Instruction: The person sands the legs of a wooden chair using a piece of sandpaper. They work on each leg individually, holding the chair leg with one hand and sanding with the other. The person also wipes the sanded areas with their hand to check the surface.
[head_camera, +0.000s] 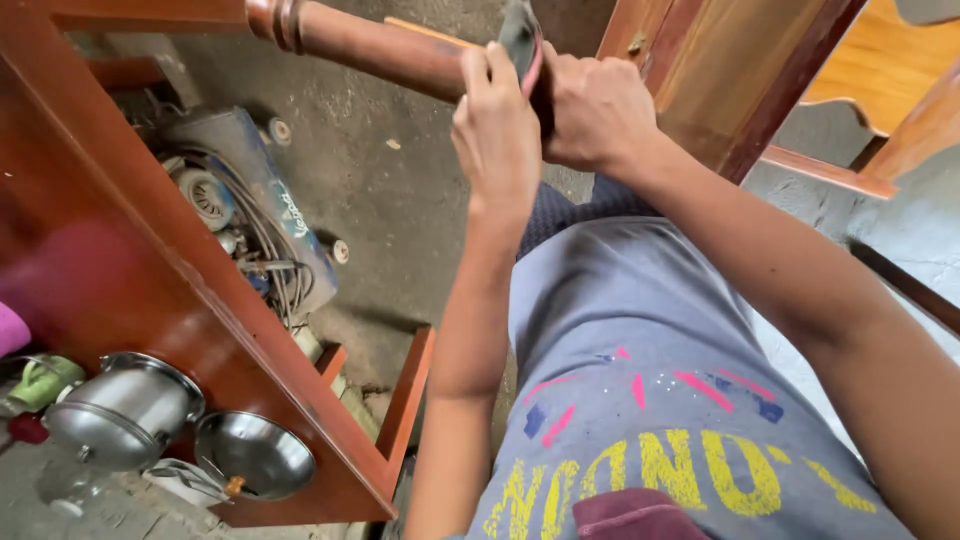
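A round, turned wooden rail with a glossy red-brown finish runs across the top of the view. My left hand and my right hand both clasp it at its right end. Between them they press a dark folded sheet with a pink edge, like sandpaper, around the rail. The left fingers wrap over the top of the sheet; the right fist grips it from the other side. Below the hands I see my grey shirt.
A glossy red-brown wooden panel slants down the left. Behind it on the concrete floor lie a blue machine with hoses, a steel pot and a steel bowl. More wooden furniture parts stand at upper right.
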